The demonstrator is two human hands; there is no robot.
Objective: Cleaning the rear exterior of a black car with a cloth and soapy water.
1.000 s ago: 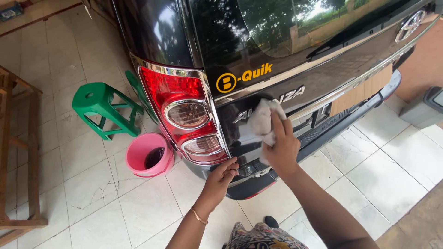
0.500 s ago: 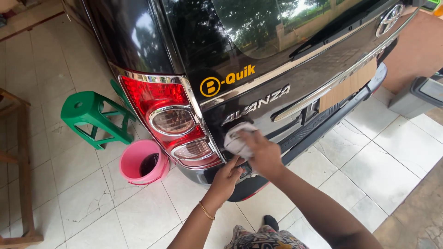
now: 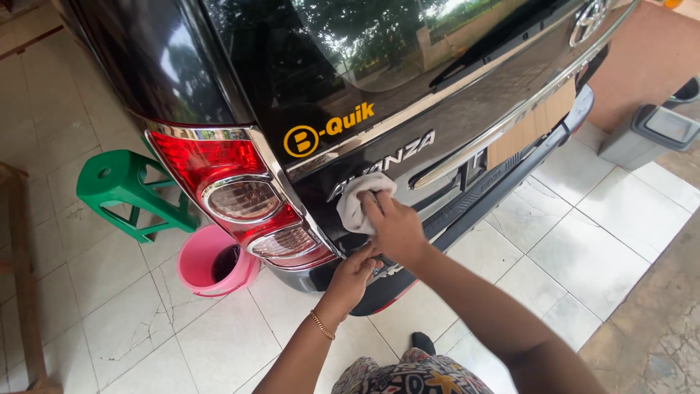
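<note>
A black car's tailgate point(image 3: 452, 80) fills the upper view, with a red tail light point(image 3: 233, 193) at its left corner. My right hand point(image 3: 394, 230) presses a crumpled white cloth point(image 3: 359, 198) against the glossy panel just right of the tail light, below the chrome lettering. My left hand point(image 3: 354, 273), a thin gold bracelet on its wrist, rests fingertips on the lower edge of the body near the bumper point(image 3: 386, 281), directly under the right hand. It holds nothing.
A pink bucket point(image 3: 211, 263) with dark water stands on the white tiled floor beside the car's corner. A green plastic stool point(image 3: 120, 191) is left of it. A wooden frame point(image 3: 18, 277) runs along the left edge. A grey bin point(image 3: 649, 135) sits at the right.
My right hand moved the cloth down the panel, then back up and slightly left toward the lettering. The left hand stayed on the lower edge. The view shifted right.
</note>
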